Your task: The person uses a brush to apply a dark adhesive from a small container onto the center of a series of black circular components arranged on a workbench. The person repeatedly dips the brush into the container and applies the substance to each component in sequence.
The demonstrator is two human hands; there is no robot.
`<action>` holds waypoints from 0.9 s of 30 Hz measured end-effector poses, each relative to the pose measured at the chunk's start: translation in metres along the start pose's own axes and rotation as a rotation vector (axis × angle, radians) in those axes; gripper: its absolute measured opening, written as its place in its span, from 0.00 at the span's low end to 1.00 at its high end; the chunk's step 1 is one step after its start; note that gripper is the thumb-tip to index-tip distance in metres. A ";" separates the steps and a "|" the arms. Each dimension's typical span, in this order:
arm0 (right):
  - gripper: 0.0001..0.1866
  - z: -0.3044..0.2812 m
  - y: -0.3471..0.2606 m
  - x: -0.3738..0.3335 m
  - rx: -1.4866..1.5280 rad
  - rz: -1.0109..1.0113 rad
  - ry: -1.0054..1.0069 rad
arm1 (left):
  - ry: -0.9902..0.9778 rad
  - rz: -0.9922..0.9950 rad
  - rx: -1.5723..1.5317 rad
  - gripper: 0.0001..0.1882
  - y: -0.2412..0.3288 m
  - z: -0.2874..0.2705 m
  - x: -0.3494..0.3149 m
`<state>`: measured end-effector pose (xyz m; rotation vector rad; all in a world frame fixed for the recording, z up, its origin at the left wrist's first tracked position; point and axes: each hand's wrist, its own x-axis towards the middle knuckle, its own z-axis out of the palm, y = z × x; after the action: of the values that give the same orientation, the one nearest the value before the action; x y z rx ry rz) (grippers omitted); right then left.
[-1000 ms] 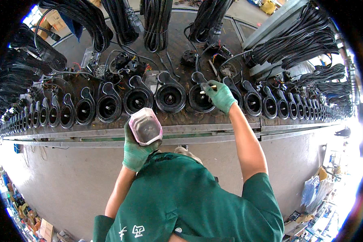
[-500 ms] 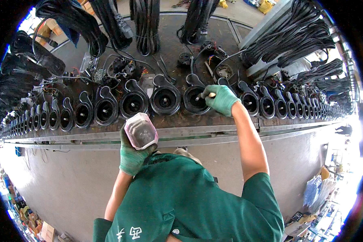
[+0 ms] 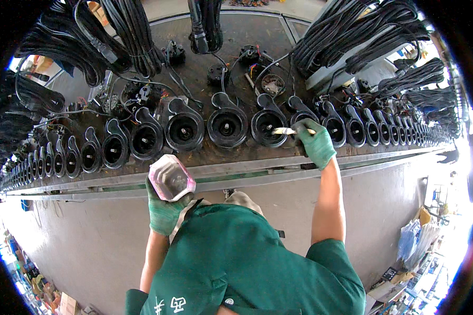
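My right hand (image 3: 316, 144), in a green glove, is closed around a slim pale brush (image 3: 285, 130). The brush points left, its tip over the inside of a black round housing (image 3: 258, 126) with a curved neck and a metal stud at its centre. Whether the tip touches the stud, I cannot tell. At the bench's front edge, my gloved left hand (image 3: 164, 211) grips a clear plastic cup (image 3: 172, 177) with a pinkish rim, tilted so its inside shows. To the left of the brushed housing sits a similar housing (image 3: 227, 126) with its own stud.
Similar black housings line the dark bench (image 3: 247, 37) to both sides. Behind them lie wired black parts (image 3: 215, 76) and a round dish (image 3: 273, 84) of small pieces. Bundled black cables (image 3: 205, 26) hang above, beside a grey metal post (image 3: 320, 79). A metal rail (image 3: 247, 181) runs along the front edge.
My right hand has moved from one housing to its neighbour on the right, and the brush shows more fully. The view has shifted to the right; the cup stays in my left hand.
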<state>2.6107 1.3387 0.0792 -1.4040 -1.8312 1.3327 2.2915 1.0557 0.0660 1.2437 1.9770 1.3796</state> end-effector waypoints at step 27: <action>0.08 0.031 -0.031 0.051 -0.612 -0.053 -0.339 | -0.170 -0.090 -0.246 0.55 -0.045 0.004 -0.004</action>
<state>2.5523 1.3724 0.0847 -1.4530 -2.6438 1.0731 2.2777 1.0493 0.0236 1.1066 1.6715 1.3758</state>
